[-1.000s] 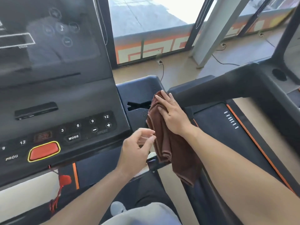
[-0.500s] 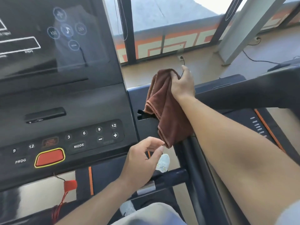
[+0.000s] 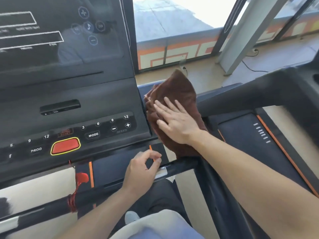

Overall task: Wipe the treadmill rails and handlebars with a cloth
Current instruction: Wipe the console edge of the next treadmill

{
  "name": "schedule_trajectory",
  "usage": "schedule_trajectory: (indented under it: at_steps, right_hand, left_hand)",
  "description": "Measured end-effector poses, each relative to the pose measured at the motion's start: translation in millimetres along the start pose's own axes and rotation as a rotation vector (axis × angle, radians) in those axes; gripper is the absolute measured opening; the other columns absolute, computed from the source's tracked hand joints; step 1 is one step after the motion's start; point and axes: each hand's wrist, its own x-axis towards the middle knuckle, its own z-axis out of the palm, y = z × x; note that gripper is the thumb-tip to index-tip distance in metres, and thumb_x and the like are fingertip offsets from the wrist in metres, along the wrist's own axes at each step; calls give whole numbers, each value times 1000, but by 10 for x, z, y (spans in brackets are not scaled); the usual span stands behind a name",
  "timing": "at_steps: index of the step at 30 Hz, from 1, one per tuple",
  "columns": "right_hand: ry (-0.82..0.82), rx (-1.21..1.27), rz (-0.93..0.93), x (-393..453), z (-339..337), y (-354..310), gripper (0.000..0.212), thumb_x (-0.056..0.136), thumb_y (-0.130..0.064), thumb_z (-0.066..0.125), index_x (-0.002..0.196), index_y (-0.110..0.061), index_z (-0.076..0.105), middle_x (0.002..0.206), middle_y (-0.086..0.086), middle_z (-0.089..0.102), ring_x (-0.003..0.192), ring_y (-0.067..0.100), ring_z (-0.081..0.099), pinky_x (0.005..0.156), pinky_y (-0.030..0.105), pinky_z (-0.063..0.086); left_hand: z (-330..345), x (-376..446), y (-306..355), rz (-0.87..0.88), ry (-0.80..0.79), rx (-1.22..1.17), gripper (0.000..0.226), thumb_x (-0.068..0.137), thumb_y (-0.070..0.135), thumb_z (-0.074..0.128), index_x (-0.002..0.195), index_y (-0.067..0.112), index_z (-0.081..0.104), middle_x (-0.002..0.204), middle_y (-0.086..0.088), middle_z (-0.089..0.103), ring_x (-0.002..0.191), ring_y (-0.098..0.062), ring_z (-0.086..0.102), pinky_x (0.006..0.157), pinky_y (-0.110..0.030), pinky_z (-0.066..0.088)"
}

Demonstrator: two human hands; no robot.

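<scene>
The right hand [image 3: 176, 121] lies flat, fingers straight and spread, pressing the brown cloth [image 3: 174, 94] against the dark side panel [image 3: 143, 88] at the right edge of the treadmill console [image 3: 72, 104]. The cloth's lower end drapes down to the horizontal handlebar [image 3: 181, 165]. The left hand [image 3: 141, 171] hovers just below the console's front edge, near the handlebar, fingers loosely curled, thumb and forefinger close together, holding nothing. A red stop button [image 3: 66, 146] sits on the console's front edge.

Right hand [image 3: 177, 123] flat, fingers straight and spread, palm down, forearm reaching in from lower right. Left hand [image 3: 141, 171] lower, fingers loosely curled, thumb near fingertips, holding nothing, forearm from bottom centre.
</scene>
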Motion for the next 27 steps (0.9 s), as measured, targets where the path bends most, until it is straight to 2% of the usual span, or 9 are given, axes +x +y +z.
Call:
schedule_trajectory:
  at_steps: [2, 5, 9, 13, 17, 21, 25, 27]
  right_hand:
    - [12, 3, -59, -122, 111, -183, 67, 102, -45, 24, 166, -28, 10, 172, -16, 7, 158, 7, -8, 129, 39, -5]
    - [51, -32, -38, -134, 151, -210, 65, 104, -41, 27, 166, -27, 11, 172, -14, 10, 159, 8, -2, 129, 40, 0]
    - [35, -40, -30, 83, 66, -172, 64, 105, -42, 28, 166, -31, 10, 172, -16, 10, 159, 10, 1, 129, 40, 0]
    - [13, -3, 36, 524, -37, -111, 67, 102, -48, 27, 165, -35, 8, 172, -18, 4, 158, 10, 1, 128, 42, -1]
    - [13, -17, 69, 993, -131, 22, 70, 100, -53, 24, 166, -33, 7, 173, -16, 2, 159, 11, -4, 128, 44, -4]
    - [7, -45, 55, 1246, -207, 163, 70, 100, -57, 24, 165, -30, 17, 172, -13, 15, 159, 12, 2, 129, 42, -2]
    - [83, -7, 144, 1234, -289, 392, 62, 106, -57, 27, 161, -28, 34, 168, -7, 31, 157, 16, 16, 129, 40, 4]
    - [124, 96, 245, 1122, -333, 570, 59, 107, -55, 31, 159, -27, 38, 168, -8, 31, 157, 16, 18, 128, 42, 11]
  left_hand:
    - [-15, -30, -55, 6, 62, 28, 12, 92, 20, 71, 93, 32, 73, 95, 19, 69, 99, 2, 61, 80, -2, 38]
    - [-16, -30, -75, -39, 135, -8, 13, 92, 20, 69, 92, 32, 73, 99, 18, 67, 95, 1, 62, 75, -5, 41]
    - [19, 33, -73, -134, 111, -4, 9, 93, 31, 66, 92, 39, 69, 101, 17, 67, 72, -7, 65, 74, -28, 52]
    - [66, 112, -6, -237, 79, 100, 4, 91, 42, 61, 93, 43, 64, 97, 18, 66, 73, -13, 64, 78, -36, 54]
    - [127, 164, 63, -291, 94, 191, 8, 90, 45, 59, 96, 45, 64, 90, 19, 63, 72, -9, 63, 75, -34, 54]
    - [157, 165, 101, -209, 154, 272, 8, 93, 39, 61, 98, 40, 68, 82, 29, 51, 80, -5, 57, 77, -25, 37]
    - [178, 165, 74, -122, 131, 385, 7, 91, 38, 64, 95, 35, 68, 93, 20, 64, 90, -8, 59, 86, -21, 30]
    - [197, 154, 52, -85, 132, 427, 5, 85, 36, 70, 86, 33, 67, 87, 16, 67, 89, -11, 62, 87, -25, 33]
